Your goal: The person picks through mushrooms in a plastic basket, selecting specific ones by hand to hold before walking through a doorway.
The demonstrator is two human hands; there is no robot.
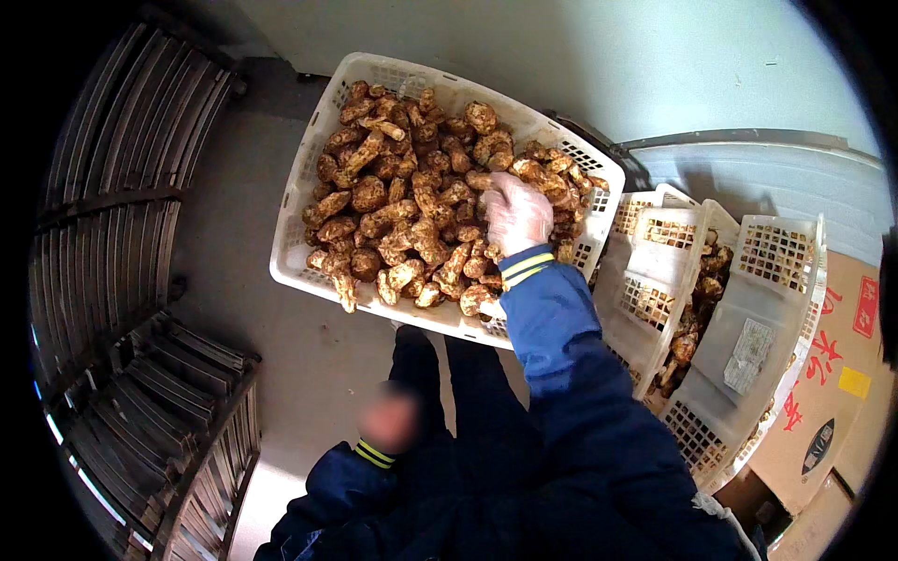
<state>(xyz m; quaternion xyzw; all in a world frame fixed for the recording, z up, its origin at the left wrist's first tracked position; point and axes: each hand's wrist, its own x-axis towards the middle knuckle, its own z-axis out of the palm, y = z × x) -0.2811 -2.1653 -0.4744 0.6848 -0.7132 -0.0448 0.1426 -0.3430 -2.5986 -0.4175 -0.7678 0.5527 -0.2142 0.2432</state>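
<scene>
brown mushrooms [369, 194] fill a white crate [297, 266]; at its right, the right hand [517, 213] curls its fingers, pinch unclear. near, the left hand [388, 421] blurs, fingers unreadable. right: stacked mushroom crates [716, 393], cardboard box [842, 313]; left: slatted racks [117, 126].

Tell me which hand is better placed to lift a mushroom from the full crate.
Right, I'd judge: the right hand reaches inside the crate, fingers among the mushrooms. The left hand is outside the crate, down by the legs.
</scene>
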